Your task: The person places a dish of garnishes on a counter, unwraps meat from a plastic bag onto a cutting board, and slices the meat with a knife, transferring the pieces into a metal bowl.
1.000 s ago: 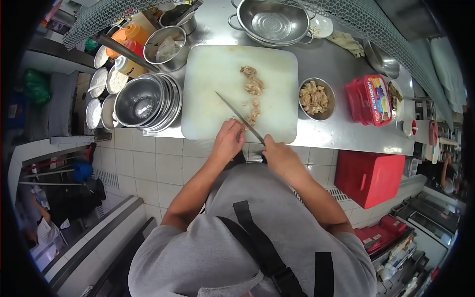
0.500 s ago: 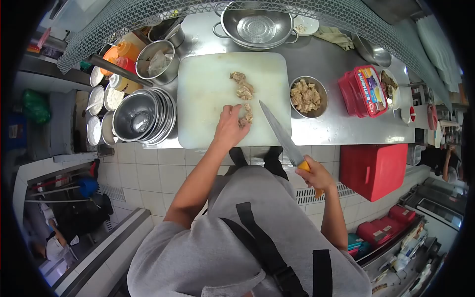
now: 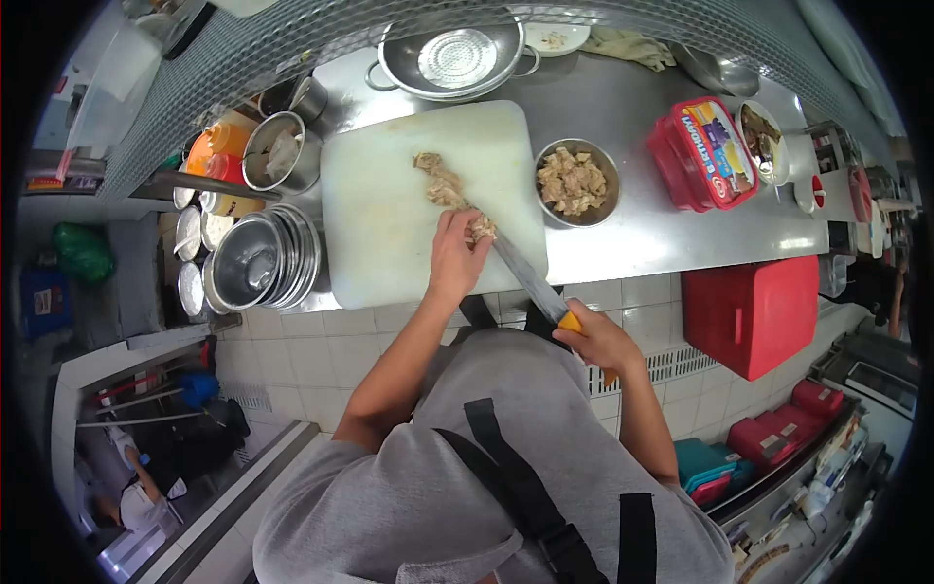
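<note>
On the white cutting board [image 3: 379, 243], my left hand [image 3: 455, 255] has its fingers closed around small meat pieces [image 3: 482, 229] near the board's right side. The knife [image 3: 525, 274] is in my right hand [image 3: 601, 336], gripped by its yellow handle beyond the board's front edge. Its blade slants up and left, with the tip beside or under the pieces at my left fingers. A larger strip of cooked meat [image 3: 438, 182] lies farther back on the board. Right of the board, a metal bowl [image 3: 611, 209] holds chopped meat.
Stacked metal bowls [image 3: 309, 258] stand left of the board, near a pot [image 3: 311, 173] and sauce bottles. A colander [image 3: 457, 58] is behind it. Farther right are a red tub [image 3: 671, 165] and, below the counter, a red bin [image 3: 749, 316]. Another person [image 3: 143, 496] is at far left.
My left hand has closed on the small pieces. The knife has swung in from the right, its tip now at those pieces. The view has shifted, with the board appearing farther left.
</note>
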The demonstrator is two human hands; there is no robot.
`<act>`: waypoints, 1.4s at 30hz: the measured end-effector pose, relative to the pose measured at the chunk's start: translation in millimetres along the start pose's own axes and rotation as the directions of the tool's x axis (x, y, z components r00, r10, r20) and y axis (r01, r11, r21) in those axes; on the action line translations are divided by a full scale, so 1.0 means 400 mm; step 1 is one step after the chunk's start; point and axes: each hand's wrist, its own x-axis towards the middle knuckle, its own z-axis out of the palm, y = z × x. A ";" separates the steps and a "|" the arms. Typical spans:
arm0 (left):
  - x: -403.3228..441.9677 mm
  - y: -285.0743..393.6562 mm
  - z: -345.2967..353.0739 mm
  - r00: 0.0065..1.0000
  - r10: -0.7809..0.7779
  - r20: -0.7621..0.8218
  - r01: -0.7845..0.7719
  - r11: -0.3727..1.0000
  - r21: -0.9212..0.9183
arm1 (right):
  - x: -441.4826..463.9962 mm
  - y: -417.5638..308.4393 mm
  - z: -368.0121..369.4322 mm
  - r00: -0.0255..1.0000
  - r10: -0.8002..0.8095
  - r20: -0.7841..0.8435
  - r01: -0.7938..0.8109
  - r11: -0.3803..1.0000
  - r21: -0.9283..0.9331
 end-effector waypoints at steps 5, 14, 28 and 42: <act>0.088 0.128 0.138 0.995 0.101 0.027 -0.093 0.975 -0.200 | -0.131 -0.035 -0.168 0.974 0.142 -0.176 -0.165 0.978 -0.125; 0.281 -0.022 -0.081 0.942 0.313 -0.122 -0.243 0.885 0.397 | -0.147 0.059 -0.342 0.930 0.085 -0.357 -0.182 0.952 -0.248; -0.018 -0.111 -0.144 0.950 -0.157 -0.268 0.171 0.985 0.026 | 0.063 -0.107 -0.144 0.997 -0.064 0.039 0.072 0.953 -0.295; -0.067 -0.170 -0.151 0.936 0.196 -0.294 -0.125 0.962 0.243 | 0.125 -0.311 0.073 0.998 -0.052 0.021 0.054 0.797 -0.602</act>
